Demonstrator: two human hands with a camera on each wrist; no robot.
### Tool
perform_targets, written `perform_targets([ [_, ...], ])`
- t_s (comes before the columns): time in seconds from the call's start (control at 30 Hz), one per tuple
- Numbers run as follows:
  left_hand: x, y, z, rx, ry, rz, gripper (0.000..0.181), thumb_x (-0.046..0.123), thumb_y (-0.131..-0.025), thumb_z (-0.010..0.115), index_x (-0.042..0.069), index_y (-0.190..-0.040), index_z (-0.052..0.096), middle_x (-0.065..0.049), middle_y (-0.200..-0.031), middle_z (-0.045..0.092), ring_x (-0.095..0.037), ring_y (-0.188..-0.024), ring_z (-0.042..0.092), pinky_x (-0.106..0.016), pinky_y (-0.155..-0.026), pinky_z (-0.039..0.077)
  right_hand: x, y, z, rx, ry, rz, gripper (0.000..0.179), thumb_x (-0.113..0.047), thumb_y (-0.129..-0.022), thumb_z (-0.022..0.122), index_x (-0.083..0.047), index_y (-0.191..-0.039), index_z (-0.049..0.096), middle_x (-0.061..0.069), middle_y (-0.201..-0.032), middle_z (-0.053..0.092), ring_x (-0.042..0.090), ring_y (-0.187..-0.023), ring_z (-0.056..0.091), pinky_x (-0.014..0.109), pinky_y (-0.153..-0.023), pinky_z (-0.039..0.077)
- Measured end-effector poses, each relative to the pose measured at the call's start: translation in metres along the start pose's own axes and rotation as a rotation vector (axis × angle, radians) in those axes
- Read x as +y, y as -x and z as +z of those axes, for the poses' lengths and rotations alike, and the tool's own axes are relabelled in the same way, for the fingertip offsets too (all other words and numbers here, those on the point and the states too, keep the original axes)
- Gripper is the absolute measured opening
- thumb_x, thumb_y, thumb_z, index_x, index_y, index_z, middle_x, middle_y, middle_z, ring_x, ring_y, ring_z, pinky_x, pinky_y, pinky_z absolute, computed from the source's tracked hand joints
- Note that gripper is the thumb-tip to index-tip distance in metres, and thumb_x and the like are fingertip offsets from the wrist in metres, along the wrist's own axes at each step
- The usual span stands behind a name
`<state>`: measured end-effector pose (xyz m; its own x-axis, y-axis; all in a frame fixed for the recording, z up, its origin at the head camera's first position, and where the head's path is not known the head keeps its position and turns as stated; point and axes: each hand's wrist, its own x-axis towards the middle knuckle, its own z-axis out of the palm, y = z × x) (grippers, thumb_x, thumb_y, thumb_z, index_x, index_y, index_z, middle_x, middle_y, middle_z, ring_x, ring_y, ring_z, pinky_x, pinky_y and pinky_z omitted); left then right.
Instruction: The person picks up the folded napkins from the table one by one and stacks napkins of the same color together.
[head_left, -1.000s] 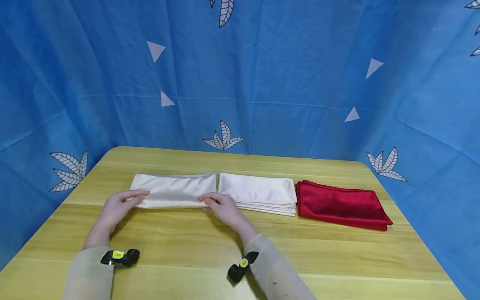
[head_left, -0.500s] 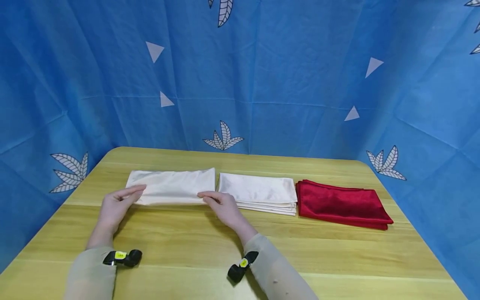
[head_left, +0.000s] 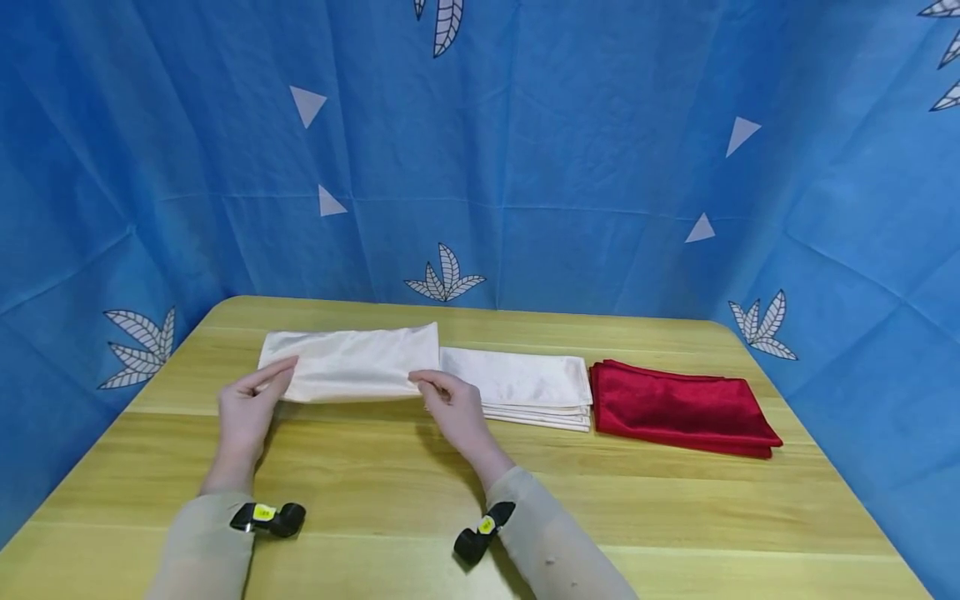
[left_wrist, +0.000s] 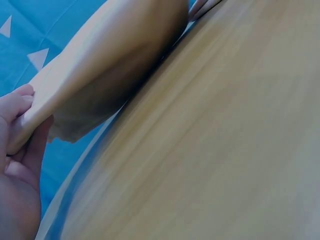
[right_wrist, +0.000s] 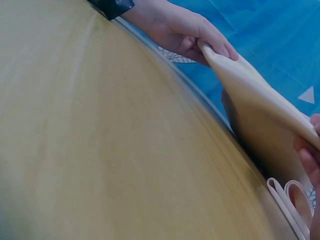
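Observation:
Both hands hold a folded, shiny white cloth (head_left: 356,362) by its near edge in the head view. The left hand (head_left: 246,412) pinches its near left corner between thumb and fingers. At the near right corner, the right hand (head_left: 461,412) pinches it the same way. In the left wrist view the cloth (left_wrist: 110,55) is lifted off the tabletop, its underside in shadow. From the right wrist, the raised cloth (right_wrist: 260,100) stretches between the two hands. A folded white cloth stack (head_left: 517,379) lies just right of the held one, slightly overlapped by the right hand.
Folded red cloth (head_left: 682,408) lies on the right, against the white stack. Everything rests on a light wooden table (head_left: 360,500) with rounded far corners. Blue patterned curtain (head_left: 600,125) hangs behind and along both sides.
The white cloth has risen from the table and shifted slightly right, its far edge tilting up. Both hands moved with it, the left one more. The white stack and red cloth stayed put.

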<state>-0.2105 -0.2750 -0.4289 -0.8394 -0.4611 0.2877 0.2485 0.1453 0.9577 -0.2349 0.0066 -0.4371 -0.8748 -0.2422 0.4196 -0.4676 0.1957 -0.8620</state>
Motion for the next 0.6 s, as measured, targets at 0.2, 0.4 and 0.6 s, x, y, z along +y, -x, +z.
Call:
perform_targets([
  [0.2,-0.002,0.002,0.018,0.013,0.056,0.004,0.022,0.007,-0.084,0.073,-0.001,-0.105,0.072,0.004,-0.098,0.072,-0.004,-0.058,0.047,-0.014,-0.050,0.036,0.008,0.000,-0.008,0.103,0.038,-0.070,0.019,-0.012,-0.095,0.060,-0.014,-0.107,0.074,-0.003,-0.105,0.071,0.012,-0.092,0.066,0.024,-0.074,0.052],
  [0.4,0.001,0.011,0.041,-0.027,0.039,0.060,0.022,0.010,-0.085,0.073,-0.001,-0.105,0.073,0.009,-0.094,0.072,-0.006,-0.044,0.031,-0.017,-0.044,0.029,0.005,0.004,-0.032,0.149,0.048,-0.084,0.018,-0.004,-0.093,0.060,-0.006,-0.105,0.073,0.006,-0.102,0.071,0.020,-0.087,0.065,0.030,-0.078,0.051],
  [0.6,0.002,0.022,0.072,-0.144,0.048,0.061,0.024,0.014,-0.086,0.072,0.001,-0.106,0.073,-0.003,-0.106,0.071,-0.007,-0.048,0.034,-0.018,-0.046,0.031,-0.017,0.022,-0.071,0.171,0.075,-0.051,0.017,-0.001,-0.093,0.059,0.000,-0.104,0.071,0.013,-0.073,0.063,0.008,-0.061,0.047,0.024,-0.063,0.041],
])
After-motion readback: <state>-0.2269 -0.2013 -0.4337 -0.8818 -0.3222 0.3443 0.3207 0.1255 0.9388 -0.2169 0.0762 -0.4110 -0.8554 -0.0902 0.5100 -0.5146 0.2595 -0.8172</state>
